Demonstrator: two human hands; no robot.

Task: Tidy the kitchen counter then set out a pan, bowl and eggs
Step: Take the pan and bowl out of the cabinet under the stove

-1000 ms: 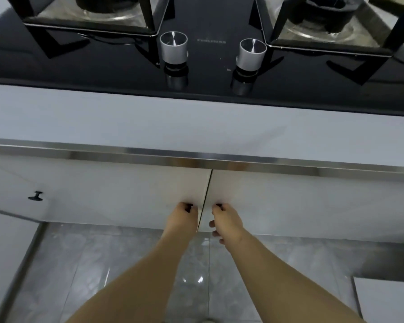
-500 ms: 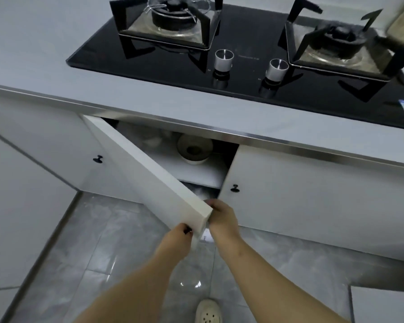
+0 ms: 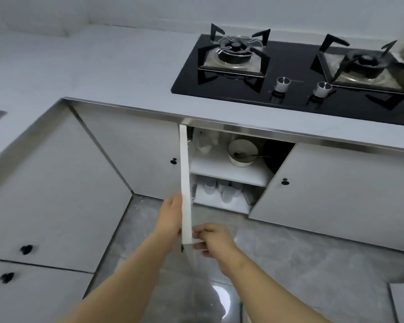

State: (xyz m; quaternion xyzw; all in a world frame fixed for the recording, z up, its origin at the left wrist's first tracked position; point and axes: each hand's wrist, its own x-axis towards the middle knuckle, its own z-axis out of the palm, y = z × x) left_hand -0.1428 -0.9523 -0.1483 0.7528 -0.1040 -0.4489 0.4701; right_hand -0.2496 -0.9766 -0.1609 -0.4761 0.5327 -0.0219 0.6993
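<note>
Counted toward 1 o'clock: two burners (image 3: 234,51), two hob knobs (image 3: 282,83); also one bowl (image 3: 241,152), one open door (image 3: 186,183); at 6 o'clock, two hands (image 3: 170,216).

Pale plain wall (image 3: 149,10). L-shaped grey-white countertop (image 3: 103,66), steel edge trim (image 3: 243,125). Black glass two-burner gas hob (image 3: 296,66) set in. White base cabinet doors (image 3: 348,190), small black knobs (image 3: 285,182). Glossy grey marbled floor tiles (image 3: 301,264), bright light glare (image 3: 219,297).

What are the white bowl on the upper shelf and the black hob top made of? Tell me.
White round bowl: likely glazed ceramic, smooth and faintly shiny; plastic is possible. Flat black hob top: probably glass, glossy, mirroring the silver knobs.
</note>
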